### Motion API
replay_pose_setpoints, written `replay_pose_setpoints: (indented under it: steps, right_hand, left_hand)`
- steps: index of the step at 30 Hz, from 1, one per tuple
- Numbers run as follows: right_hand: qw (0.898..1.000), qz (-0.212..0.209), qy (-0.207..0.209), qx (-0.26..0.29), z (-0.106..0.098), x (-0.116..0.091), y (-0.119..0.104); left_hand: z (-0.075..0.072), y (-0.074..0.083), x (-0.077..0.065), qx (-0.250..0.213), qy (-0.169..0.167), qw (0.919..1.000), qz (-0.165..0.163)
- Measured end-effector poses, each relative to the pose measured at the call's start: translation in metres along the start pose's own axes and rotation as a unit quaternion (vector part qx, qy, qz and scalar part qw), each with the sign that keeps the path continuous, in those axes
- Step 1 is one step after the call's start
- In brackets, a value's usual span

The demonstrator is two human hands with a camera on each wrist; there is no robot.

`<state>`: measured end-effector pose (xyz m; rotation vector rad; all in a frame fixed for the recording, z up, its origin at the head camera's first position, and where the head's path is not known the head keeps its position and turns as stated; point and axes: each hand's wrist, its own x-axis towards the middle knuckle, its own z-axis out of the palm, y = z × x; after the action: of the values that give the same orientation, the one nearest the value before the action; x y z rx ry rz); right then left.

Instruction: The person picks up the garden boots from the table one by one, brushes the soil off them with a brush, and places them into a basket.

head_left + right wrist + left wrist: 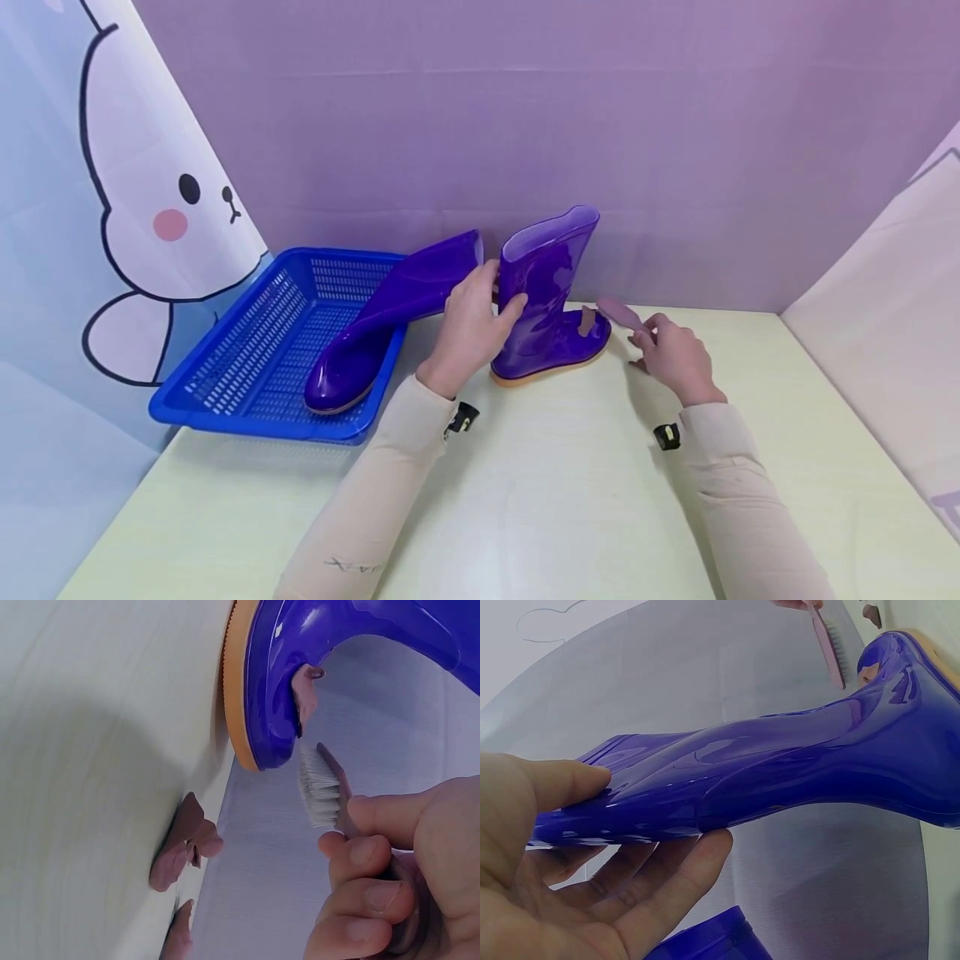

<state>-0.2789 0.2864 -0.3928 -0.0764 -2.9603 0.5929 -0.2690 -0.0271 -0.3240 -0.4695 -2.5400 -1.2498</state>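
Observation:
A glossy purple rain boot [547,308] with an orange sole stands on the table, its toe pointing right. My left hand [474,321] grips its shaft from the left, thumb on one side and fingers on the other. On the toe sits a brownish scrap [304,697]. My right hand [675,358] holds a pink-handled brush [618,314] just right of the toe. White bristles [318,787] face the boot, close to the scrap in the right wrist view.
A second purple boot [405,287] leans over the rim of a blue plastic basket [225,417], toe inside. Brown pieces [176,851] lie on the table [555,500] beyond the toe. A purple backdrop [525,125] rises behind the table's back edge.

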Motion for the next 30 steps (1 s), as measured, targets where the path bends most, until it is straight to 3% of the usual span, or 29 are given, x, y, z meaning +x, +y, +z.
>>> replay_pose_setpoints:
  steps: [4, 8, 16, 21, 30]
  right_hand:
    - [1.0, -0.009, 0.0, 0.004, -0.002, -0.002, -0.003]
    - [0.999, -0.046, -0.016, 0.018, -0.008, -0.004, -0.008]
    - [0.987, -0.106, -0.117, 0.039, -0.015, -0.005, -0.009]
    - [0.986, -0.094, -0.133, 0.019, -0.016, -0.006, -0.008]
    - [0.995, -0.037, -0.095, -0.016, -0.029, -0.009, 0.004]
  left_hand:
    - [0.0, 0.0, 0.0, 0.0, -0.002, 1.0, -0.003]
    - [0.0, 0.0, 0.0, -0.003, -0.003, 1.0, -0.002]
    - [-0.001, -0.001, 0.001, -0.002, -0.001, 1.0, 0.004]
    - [-0.001, -0.001, 0.001, -0.001, -0.005, 1.0, 0.0]
    - [-0.001, -0.001, 0.0, -0.004, -0.005, 1.0, -0.003]
